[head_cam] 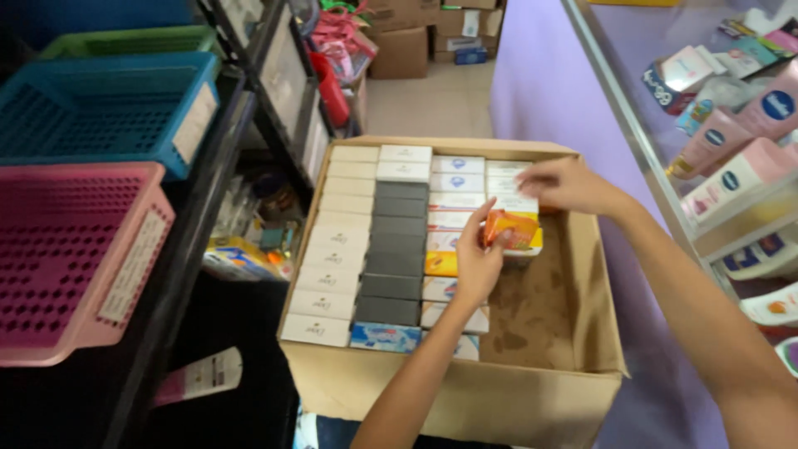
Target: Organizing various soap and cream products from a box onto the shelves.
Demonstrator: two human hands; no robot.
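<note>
An open cardboard box (pixel 465 399) stands in front of me, packed with rows of small soap boxes: a cream-white row (pixel 332 249) at the left, a dark grey row (pixel 395 249) beside it, then mixed white and yellow ones. My left hand (pixel 478 258) grips an orange soap box (pixel 511 227) over the box's right part. My right hand (pixel 561 183) reaches in from the right and rests its fingers on the small white boxes (pixel 507 179) at the far right corner.
A black rack at the left carries a pink basket (pixel 75 258), a blue basket (pixel 108 108) and a green one. A glass display case (pixel 731 150) with lotion tubes and bottles stands at the right. More cartons (pixel 407 41) sit far back on the floor.
</note>
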